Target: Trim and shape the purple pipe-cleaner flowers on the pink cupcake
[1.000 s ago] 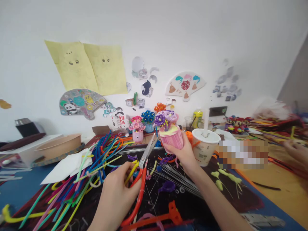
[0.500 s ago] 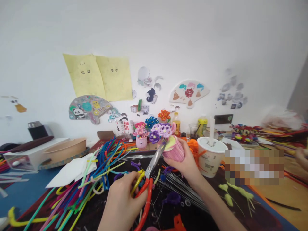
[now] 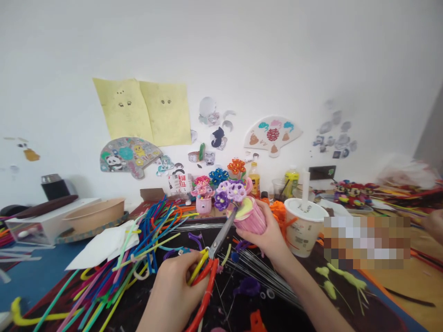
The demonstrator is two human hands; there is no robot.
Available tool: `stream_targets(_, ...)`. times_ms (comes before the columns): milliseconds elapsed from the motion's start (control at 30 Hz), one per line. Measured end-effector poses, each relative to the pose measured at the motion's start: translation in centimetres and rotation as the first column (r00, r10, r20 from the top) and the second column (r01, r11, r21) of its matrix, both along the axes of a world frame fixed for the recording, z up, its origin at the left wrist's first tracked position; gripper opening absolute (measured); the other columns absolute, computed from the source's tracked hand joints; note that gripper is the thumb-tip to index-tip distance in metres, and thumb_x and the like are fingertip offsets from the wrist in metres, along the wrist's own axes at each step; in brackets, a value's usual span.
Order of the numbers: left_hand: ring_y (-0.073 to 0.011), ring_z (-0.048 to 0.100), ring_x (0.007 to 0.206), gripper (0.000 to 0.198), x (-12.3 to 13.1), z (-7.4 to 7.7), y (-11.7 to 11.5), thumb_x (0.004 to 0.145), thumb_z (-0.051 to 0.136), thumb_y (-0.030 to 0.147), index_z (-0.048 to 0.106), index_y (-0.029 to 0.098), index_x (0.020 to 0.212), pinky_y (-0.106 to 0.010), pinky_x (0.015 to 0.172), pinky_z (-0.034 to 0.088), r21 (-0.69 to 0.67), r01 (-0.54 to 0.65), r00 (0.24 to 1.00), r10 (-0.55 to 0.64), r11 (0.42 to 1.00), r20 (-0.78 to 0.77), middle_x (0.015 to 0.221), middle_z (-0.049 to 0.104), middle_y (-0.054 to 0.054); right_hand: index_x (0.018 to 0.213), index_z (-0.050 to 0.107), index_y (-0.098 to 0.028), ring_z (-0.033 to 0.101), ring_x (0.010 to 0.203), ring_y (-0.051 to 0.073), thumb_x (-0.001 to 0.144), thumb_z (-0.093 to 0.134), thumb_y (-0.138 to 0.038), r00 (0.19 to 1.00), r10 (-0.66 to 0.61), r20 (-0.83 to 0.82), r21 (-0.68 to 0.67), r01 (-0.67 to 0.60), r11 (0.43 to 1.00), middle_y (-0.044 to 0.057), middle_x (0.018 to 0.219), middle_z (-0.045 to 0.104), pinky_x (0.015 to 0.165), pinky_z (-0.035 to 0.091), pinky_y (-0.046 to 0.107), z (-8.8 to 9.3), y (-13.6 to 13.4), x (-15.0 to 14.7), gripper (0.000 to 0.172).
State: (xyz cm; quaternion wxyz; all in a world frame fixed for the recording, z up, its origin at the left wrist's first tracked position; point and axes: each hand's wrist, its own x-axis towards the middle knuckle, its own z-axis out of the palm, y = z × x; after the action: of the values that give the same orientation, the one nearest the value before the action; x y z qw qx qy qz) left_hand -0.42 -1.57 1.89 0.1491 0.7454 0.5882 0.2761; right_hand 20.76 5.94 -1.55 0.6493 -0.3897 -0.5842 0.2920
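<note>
My right hand (image 3: 268,237) grips a small pink ribbed pot (image 3: 252,219) holding purple pipe-cleaner flowers (image 3: 229,191), tilted to the left. My left hand (image 3: 175,288) is closed on red and yellow-handled scissors (image 3: 211,256). The steel blades point up and right, their tips at the base of the flowers just above the pot's rim.
A heap of coloured pipe cleaners (image 3: 138,249) lies left of my hands, thin wires (image 3: 258,269) lie under my right wrist. A lidded paper cup with a straw (image 3: 304,226) stands right of the pot. A cardboard bowl (image 3: 93,214) sits far left. Another person's hand (image 3: 434,223) shows at the right edge.
The view has tilted up. The pot has tipped to the left and come closer to the scissors. The blades have closed toward the flower stems.
</note>
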Motion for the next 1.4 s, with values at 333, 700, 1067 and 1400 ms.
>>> stream_targets(333, -0.0106, 0.038, 0.055, 0.026, -0.9, -0.3, 0.3, 0.082, 0.041, 0.031, 0.049, 0.018, 0.061, -0.022, 0.057, 0.026, -0.022, 0.085, 0.988, -0.087, 0.996, -0.128, 0.056, 0.047, 0.003, 0.122, 0.046, -0.025, 0.055, 0.110, 0.027, 0.055, 0.085, -0.035, 0.995, 0.093, -0.029, -0.036, -0.094, 0.995, 0.006, 0.121, 0.056, 0.095, 0.042, 0.040, -0.2, 0.1, 0.6, 0.078)
stream_targets(700, -0.0096, 0.024, 0.051, 0.028, -0.5, -1.0, 0.4, 0.082, 0.039, 0.030, 0.029, 0.022, 0.057, -0.023, 0.052, 0.020, -0.054, 0.112, 0.984, -0.118, 0.992, -0.131, 0.053, 0.027, 0.007, 0.121, 0.048, -0.026, 0.055, 0.110, 0.026, 0.052, 0.088, -0.032, 0.961, 0.206, -0.183, -0.102, -0.227, 0.969, 0.006, 0.119, 0.059, 0.093, 0.044, 0.037, 0.4, -0.4, 0.7, 0.080)
stream_targets(1067, -0.0106, 0.044, 0.048, 0.027, -1.1, -1.6, 0.5, 0.086, 0.040, 0.027, 0.036, 0.022, 0.060, -0.022, 0.052, 0.027, 0.090, 0.133, 0.963, -0.107, 0.987, -0.246, 0.054, 0.048, 0.004, 0.119, 0.052, -0.023, 0.057, 0.113, 0.029, 0.048, 0.091, -0.027, 0.886, 0.318, -0.338, -0.113, -0.374, 0.921, 0.008, 0.116, 0.063, 0.099, 0.043, 0.041, 0.8, -0.4, 0.6, 0.081)
stream_targets(1400, -0.0198, 0.069, 0.080, 0.013, -0.6, 0.3, -0.3, 0.085, 0.054, 0.036, 0.060, 0.027, 0.091, -0.026, 0.067, 0.045, 0.165, -0.038, 0.980, 0.069, 0.986, -0.184, 0.083, 0.071, 0.003, 0.120, 0.053, -0.025, 0.054, 0.116, 0.030, 0.044, 0.091, -0.020, 0.872, 0.329, -0.363, -0.109, -0.390, 0.914, 0.006, 0.121, 0.062, 0.103, 0.040, 0.044, 1.1, -0.5, 1.4, 0.085)
